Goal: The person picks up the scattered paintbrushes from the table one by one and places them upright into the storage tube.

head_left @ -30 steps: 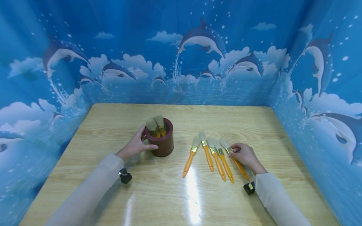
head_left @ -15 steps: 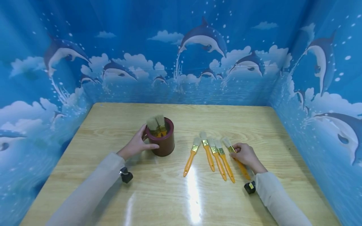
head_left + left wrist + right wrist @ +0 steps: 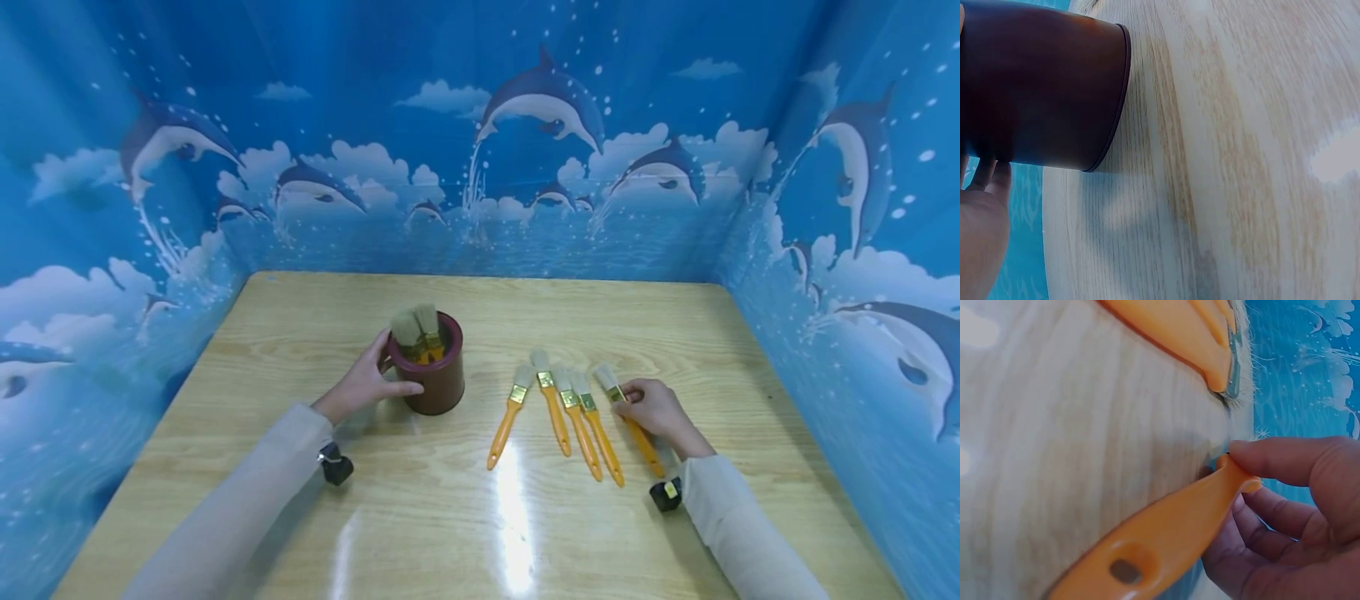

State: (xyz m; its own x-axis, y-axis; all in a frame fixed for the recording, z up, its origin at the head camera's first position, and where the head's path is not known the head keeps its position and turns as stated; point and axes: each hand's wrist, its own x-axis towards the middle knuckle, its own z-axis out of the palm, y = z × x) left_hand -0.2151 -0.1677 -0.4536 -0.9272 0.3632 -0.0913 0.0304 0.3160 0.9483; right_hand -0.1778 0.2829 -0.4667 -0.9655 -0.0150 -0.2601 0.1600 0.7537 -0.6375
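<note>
My left hand (image 3: 363, 386) grips a brown cylindrical pot (image 3: 435, 392) with a dark red rim, thumb along its front and other fingers behind its left side. Paintbrushes with pale bristles (image 3: 407, 328) stand in the pot, heads up. On the right, my right hand (image 3: 656, 408) pinches a paintbrush (image 3: 645, 446) near its metal band. In the right wrist view, the thumb and fingers hold the top of its orange handle (image 3: 1166, 525), whose holed end points away from the hand. The left wrist view shows the pot's dark wall (image 3: 1041, 87) and part of the left hand (image 3: 982, 231).
Several more paintbrushes lie between the pot and my right hand: one apart on the left (image 3: 508, 417), the others fanned close together (image 3: 581, 425). The wooden table (image 3: 420, 517) has bright reflections at the front. A blue dolphin-printed curtain (image 3: 375, 242) encloses its back and sides.
The paintbrush in my right hand has shifted slightly rightward, its bristles a little farther from the neighbouring brushes. My left hand keeps its grip on the pot.
</note>
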